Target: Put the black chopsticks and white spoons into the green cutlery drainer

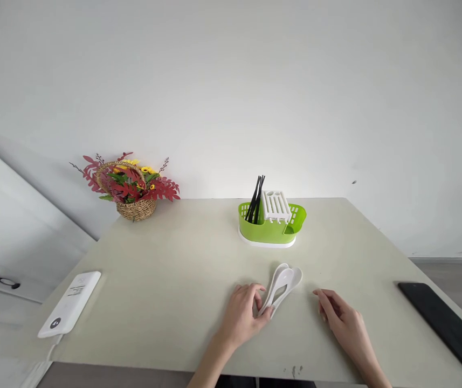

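Note:
White soup spoons (294,278) lie bunched on the table, bowls pointing away from me and overlapping, handles drawn together towards me. My left hand (243,312) has its thumb and fingers around the handle ends. To the right of the spoons, my right hand (343,319) rests near the tabletop with curled fingers and nothing visible in it. Beyond the spoons stands a green utensil basket (261,231) on a white base. Black chopsticks (255,199) lean upright in its left part, and a white slotted holder (276,206) sits across the middle.
A wicker basket of artificial flowers (136,209) stands at the back left of the table (166,269). A white power bank (70,303) with a cable lies at the left edge. A black phone (443,323) lies along the right edge. The wall (231,108) is behind.

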A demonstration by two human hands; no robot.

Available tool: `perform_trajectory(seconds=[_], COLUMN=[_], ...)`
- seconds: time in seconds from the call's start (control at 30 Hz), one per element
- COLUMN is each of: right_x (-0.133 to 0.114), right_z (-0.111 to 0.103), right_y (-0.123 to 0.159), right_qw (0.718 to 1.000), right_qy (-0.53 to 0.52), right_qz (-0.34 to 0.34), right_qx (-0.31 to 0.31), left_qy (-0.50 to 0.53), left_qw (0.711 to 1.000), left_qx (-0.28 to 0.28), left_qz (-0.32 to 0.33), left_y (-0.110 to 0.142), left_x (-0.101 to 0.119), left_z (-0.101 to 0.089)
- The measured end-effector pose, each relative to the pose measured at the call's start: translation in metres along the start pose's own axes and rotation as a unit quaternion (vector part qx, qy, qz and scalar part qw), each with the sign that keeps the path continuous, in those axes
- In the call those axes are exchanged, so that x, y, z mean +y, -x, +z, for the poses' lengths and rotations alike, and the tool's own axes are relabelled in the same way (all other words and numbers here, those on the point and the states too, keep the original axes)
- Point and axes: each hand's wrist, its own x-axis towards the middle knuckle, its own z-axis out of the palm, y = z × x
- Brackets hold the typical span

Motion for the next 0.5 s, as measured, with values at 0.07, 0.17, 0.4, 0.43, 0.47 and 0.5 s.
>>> perform_trajectory(seconds=[0.07, 0.17, 0.4, 0.43, 0.47, 0.5], right_x=[0.0007, 0.0019, 0.0028, 0.0028, 0.0028, 0.0028], right_z=[0.0001, 0.0003, 0.0014, 0.0014, 0.0012, 0.0009], right_y=[0.0001, 0.0005, 0.0002, 0.0002, 0.0001, 0.0001], right_qw=[1.000, 1.000, 1.000, 1.000, 1.000, 0.999], right_qy=[-0.001, -0.002, -0.008, -0.010, -0.012, -0.015], right_qz=[-0.003, -0.011, -0.021, -0.023, -0.026, -0.029], right_qx=[0.002, 0.004, 0.007, 0.006, 0.005, 0.004], left_qy=[0.000, -0.001, -0.012, -0.013, -0.013, -0.014], left_qw=[1.000, 1.000, 1.000, 1.000, 1.000, 1.000], left_qx=[0.003, 0.005, 0.007, 0.005, 0.003, 0.001], left_qz=[0.004, 0.009, 0.023, 0.025, 0.027, 0.028], left_y=[0.0000, 0.0002, -0.0003, -0.0006, -0.0008, -0.0011], left_x=[-0.0013, -0.0033, -0.0041, -0.0042, -0.0044, -0.0046], left_z=[0.0011, 0.0025, 0.0024, 0.0023, 0.0023, 0.0024])
